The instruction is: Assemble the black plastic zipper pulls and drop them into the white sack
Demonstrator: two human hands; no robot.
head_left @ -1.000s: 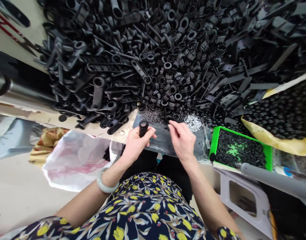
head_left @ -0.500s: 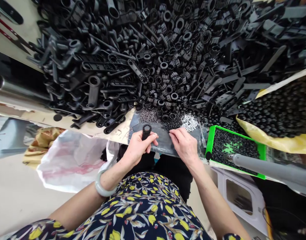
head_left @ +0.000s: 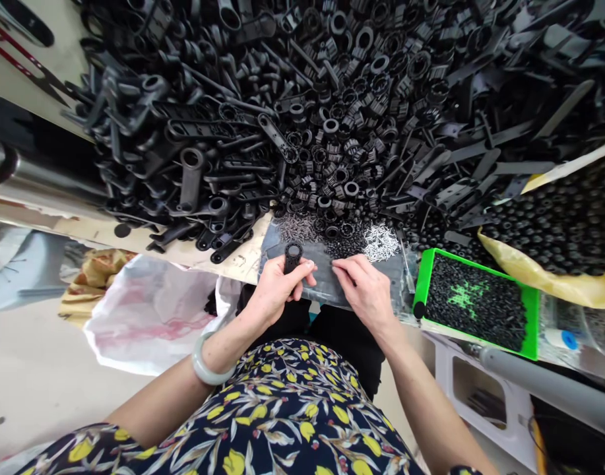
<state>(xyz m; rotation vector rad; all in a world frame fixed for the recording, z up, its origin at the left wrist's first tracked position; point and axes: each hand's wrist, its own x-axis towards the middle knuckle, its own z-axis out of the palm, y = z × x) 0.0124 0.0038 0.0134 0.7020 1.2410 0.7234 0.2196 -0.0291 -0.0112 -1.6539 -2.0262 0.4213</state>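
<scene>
My left hand (head_left: 277, 288) is closed around a black plastic handle with a ring-shaped end (head_left: 293, 254), which points up and away from me. To its right, my right hand (head_left: 365, 288) hovers over the grey work mat (head_left: 322, 272) with thumb and fingers pinched together. Whatever sits in that pinch is too small to make out. Just beyond the fingertips lie a heap of tiny black parts (head_left: 346, 243), a heap of white pins (head_left: 381, 242) and a heap of small brownish-grey pieces (head_left: 298, 227).
Piled black handles (head_left: 191, 178), ring-shaped parts (head_left: 351, 189) and flat strips (head_left: 480, 165) cover the table's back. On the right are a green tray (head_left: 532, 316) and a grey tube (head_left: 544, 376). A white plastic bag (head_left: 144, 316) hangs at left; scissors (head_left: 30, 66) lie far left.
My right hand has drawn slightly left, away from the small heaps. The grey tube has dropped down clear of the green tray. My left hand keeps its hold on the handle.
</scene>
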